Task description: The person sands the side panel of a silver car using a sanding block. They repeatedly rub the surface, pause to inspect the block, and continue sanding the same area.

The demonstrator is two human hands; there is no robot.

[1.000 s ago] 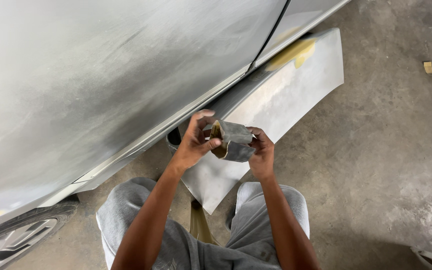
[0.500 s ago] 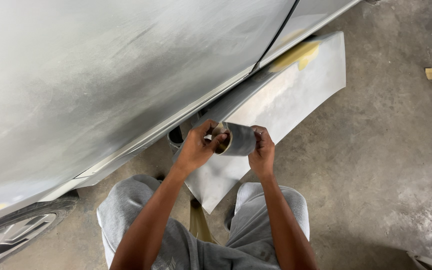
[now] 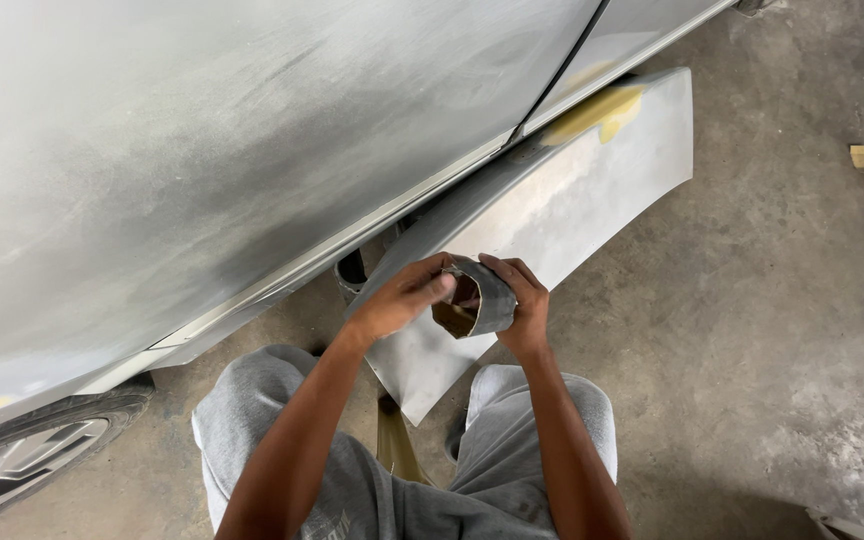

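Both hands meet over a curled sheet of grey sandpaper (image 3: 487, 295) with a brown backing. My left hand (image 3: 404, 297) pinches its near edge with the fingers bent. My right hand (image 3: 522, 305) wraps around the outer side of the curl. They hover just above a loose grey body panel (image 3: 552, 200) that leans against the car's sill. A patch of yellow filler (image 3: 602, 110) marks the panel's far end.
A sanded grey car door (image 3: 212, 150) fills the upper left, with a door gap (image 3: 562, 75) running down it. A wheel (image 3: 22, 460) shows at the lower left. I crouch in grey shorts (image 3: 282, 440) on a concrete floor (image 3: 782, 300); a small tan scrap (image 3: 859, 156) lies far right.
The sandpaper has been bent further, from a looser open fold into a tight curl between the hands. Both hands stayed close together in front of the panel.
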